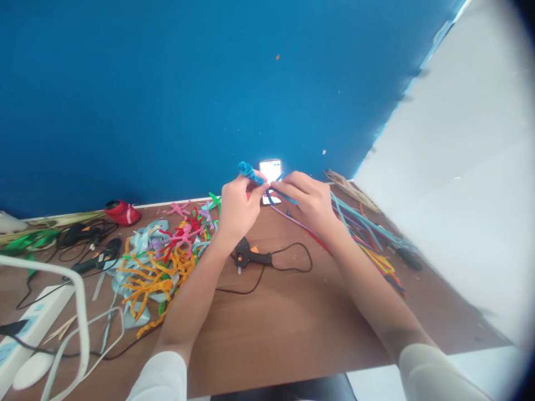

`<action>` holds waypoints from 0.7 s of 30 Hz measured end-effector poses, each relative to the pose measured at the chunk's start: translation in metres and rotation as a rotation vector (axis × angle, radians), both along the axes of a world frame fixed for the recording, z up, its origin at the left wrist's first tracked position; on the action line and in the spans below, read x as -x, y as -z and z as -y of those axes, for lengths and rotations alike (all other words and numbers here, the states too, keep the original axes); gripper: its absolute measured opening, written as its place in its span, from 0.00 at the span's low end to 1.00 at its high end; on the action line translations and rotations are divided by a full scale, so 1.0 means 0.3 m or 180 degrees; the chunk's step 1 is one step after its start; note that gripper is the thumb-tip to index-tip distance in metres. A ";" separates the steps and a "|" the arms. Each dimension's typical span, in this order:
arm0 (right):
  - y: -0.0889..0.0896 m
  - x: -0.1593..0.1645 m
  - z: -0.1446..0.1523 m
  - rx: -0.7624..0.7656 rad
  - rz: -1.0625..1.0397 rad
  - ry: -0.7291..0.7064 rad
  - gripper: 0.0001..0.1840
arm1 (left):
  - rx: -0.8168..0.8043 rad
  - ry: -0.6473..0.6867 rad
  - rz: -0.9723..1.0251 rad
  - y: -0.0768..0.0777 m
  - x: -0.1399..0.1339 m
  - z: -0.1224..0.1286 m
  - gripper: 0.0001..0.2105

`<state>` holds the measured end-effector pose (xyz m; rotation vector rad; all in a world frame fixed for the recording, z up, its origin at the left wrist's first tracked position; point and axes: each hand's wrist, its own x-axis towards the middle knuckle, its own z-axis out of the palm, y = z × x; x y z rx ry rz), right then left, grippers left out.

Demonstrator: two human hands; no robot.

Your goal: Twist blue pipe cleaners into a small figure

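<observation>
Both of my hands meet above the far part of the table, in front of a lit phone (271, 167) leaning at the wall. A blue pipe cleaner (252, 173), coiled thick at its upper end, is pinched in my left hand (240, 209). My right hand (308, 197) grips straight strands of the same blue pipe cleaner, which stick out between its fingers. The fingertips of both hands nearly touch, hiding where the strands join. Below them a black glue gun (251, 256) lies on the table, its cord looping to the right.
Orange pipe-cleaner shapes (154, 287) and pink figures (184, 236) lie heaped with pale ribbon on the left. Loose pipe cleaners (368, 228) spread along the right. A power strip (35, 323), a white bent frame (81, 312) and a red roll (122, 213) are farther left. A blue wall (188, 100) bounds the table.
</observation>
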<state>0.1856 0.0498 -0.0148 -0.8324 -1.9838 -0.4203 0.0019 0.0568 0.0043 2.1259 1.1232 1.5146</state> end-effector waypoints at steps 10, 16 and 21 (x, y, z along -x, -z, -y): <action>-0.035 0.089 0.034 0.3903 -0.3000 -0.1657 0.22 | -0.0469 -0.0227 -0.0295 0.011 -0.010 0.010 0.03; -0.011 0.066 0.020 0.1458 -0.2199 -0.0207 0.14 | 0.0401 0.0042 0.0512 0.017 0.002 -0.022 0.05; -0.008 0.012 0.015 0.0109 -0.0072 0.0286 0.16 | 0.0720 0.0357 0.0766 0.029 0.006 -0.037 0.06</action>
